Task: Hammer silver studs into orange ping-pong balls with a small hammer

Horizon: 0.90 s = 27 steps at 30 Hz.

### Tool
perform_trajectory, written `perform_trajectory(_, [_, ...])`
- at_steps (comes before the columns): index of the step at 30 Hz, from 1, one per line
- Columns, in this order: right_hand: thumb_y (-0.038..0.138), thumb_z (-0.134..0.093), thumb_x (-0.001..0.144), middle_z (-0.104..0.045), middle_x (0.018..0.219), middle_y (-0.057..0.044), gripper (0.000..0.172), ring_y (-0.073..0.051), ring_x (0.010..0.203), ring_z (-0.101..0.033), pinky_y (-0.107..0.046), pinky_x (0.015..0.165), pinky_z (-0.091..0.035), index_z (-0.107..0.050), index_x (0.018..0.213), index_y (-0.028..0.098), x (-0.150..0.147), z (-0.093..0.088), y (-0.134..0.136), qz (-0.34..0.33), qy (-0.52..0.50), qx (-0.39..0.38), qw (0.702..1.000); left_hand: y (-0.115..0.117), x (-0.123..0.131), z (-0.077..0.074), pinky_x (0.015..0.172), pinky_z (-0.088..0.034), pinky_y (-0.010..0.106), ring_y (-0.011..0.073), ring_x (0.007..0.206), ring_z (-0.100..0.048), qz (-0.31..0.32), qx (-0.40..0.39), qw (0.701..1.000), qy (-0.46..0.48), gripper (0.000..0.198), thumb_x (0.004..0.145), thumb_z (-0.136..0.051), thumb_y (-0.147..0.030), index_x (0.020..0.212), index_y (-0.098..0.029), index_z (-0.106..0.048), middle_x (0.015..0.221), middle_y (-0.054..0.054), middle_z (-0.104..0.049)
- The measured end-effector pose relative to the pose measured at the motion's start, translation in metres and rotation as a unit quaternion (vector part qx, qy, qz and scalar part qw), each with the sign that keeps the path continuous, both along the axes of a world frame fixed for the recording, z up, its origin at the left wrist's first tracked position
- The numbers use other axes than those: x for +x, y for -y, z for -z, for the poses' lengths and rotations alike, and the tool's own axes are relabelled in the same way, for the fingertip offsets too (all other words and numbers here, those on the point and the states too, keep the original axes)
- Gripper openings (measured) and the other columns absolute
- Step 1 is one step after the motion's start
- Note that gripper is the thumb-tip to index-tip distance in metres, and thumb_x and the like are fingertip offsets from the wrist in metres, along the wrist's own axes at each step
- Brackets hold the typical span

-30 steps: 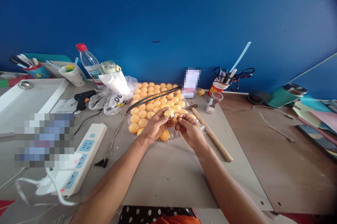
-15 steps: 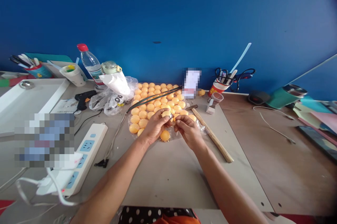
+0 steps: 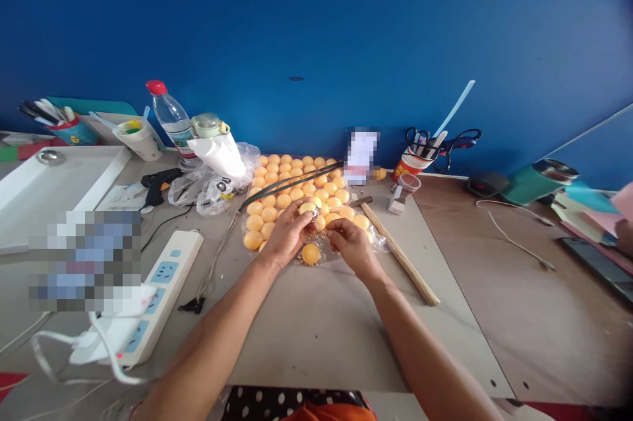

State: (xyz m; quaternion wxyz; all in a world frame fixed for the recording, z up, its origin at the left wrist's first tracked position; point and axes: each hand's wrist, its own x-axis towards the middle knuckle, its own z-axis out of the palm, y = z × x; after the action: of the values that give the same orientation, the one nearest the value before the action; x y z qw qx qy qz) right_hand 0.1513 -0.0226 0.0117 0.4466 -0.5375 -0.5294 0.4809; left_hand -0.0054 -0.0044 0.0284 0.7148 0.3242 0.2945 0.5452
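Observation:
My left hand (image 3: pixel 284 236) is closed around an orange ball (image 3: pixel 307 209) with a small shiny metal piece on its side, held just above the desk. My right hand (image 3: pixel 349 244) is pinched, fingertips meeting the left hand at that metal piece; what the pinch holds is too small to name. Behind both hands lies a large cluster of orange balls (image 3: pixel 291 187) on clear plastic. A single orange ball (image 3: pixel 310 253) rests on the desk between my wrists.
A wooden stick (image 3: pixel 399 254) lies right of my hands. A dark strap (image 3: pixel 289 183) crosses the balls. At left: a power strip (image 3: pixel 161 289), glue gun (image 3: pixel 158 182), water bottle (image 3: pixel 171 116), plastic bags (image 3: pixel 212 177), white tray (image 3: pixel 59 187). A cup with scissors (image 3: pixel 413 156) and green tumbler (image 3: pixel 537 178) stand at right.
Both hands have drifted slightly left and the held ball has turned a little in my left fingers. A pink sheet and someone's hand have come in at the right edge.

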Motion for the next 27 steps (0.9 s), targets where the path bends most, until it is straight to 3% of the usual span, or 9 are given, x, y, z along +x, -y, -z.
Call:
perform_trajectory(2, [0.023,-0.058,0.075,-0.058,0.064,0.002,0.004,-0.014,0.058,-0.05,-0.026,0.055,-0.038,-0.061,0.077,0.021,0.0,0.003,0.001,-0.012,0.1,0.048,0.994,0.0,0.0,0.001,0.069,-0.043,0.025,0.0095,0.068,-0.055,-0.005,0.0,1.0,-0.004,0.036,0.074,-0.073,-0.027,0.106,-0.019,-0.059,0.087,0.001,-0.064])
perform_trajectory(5, [0.015,-0.052,0.078,-0.062,0.078,-0.002,0.012,-0.016,0.069,-0.053,-0.027,0.064,-0.04,-0.063,0.078,0.02,-0.001,0.006,0.004,-0.06,0.247,0.114,0.96,0.0,0.0,0.001,0.065,-0.042,0.024,0.0085,0.065,-0.055,-0.004,0.002,1.0,-0.007,0.036,0.075,-0.072,-0.028,0.106,-0.018,-0.058,0.088,0.002,-0.065])
perform_trajectory(9, [0.014,-0.049,0.085,-0.063,0.085,-0.004,0.018,-0.016,0.073,-0.055,-0.026,0.064,-0.04,-0.065,0.087,0.021,-0.003,0.008,0.006,-0.099,0.363,0.133,0.917,0.0,-0.002,0.0,0.06,-0.042,0.022,0.0075,0.062,-0.055,-0.001,0.003,1.0,-0.018,0.037,0.075,-0.072,-0.03,0.106,-0.018,-0.057,0.09,0.003,-0.066])
perform_trajectory(18, [0.014,-0.044,0.091,-0.061,0.089,-0.009,0.019,-0.019,0.082,-0.056,-0.028,0.071,-0.042,-0.062,0.086,0.017,-0.001,0.01,0.004,-0.075,0.44,0.202,0.872,-0.001,0.001,0.004,0.063,-0.046,0.024,0.0099,0.065,-0.061,0.033,-0.015,0.999,0.018,0.044,0.071,-0.078,-0.03,0.107,-0.017,-0.056,0.084,0.002,-0.064])
perform_trajectory(27, [0.013,-0.043,0.091,-0.062,0.09,-0.009,0.021,-0.02,0.079,-0.057,-0.029,0.066,-0.039,-0.063,0.095,0.018,-0.002,0.015,0.003,-0.061,0.498,0.197,0.842,0.0,0.001,0.0,0.07,-0.049,0.027,0.0144,0.073,-0.066,0.035,-0.023,0.999,0.032,0.047,0.071,-0.076,-0.026,0.113,-0.018,-0.056,0.081,0.001,-0.064])
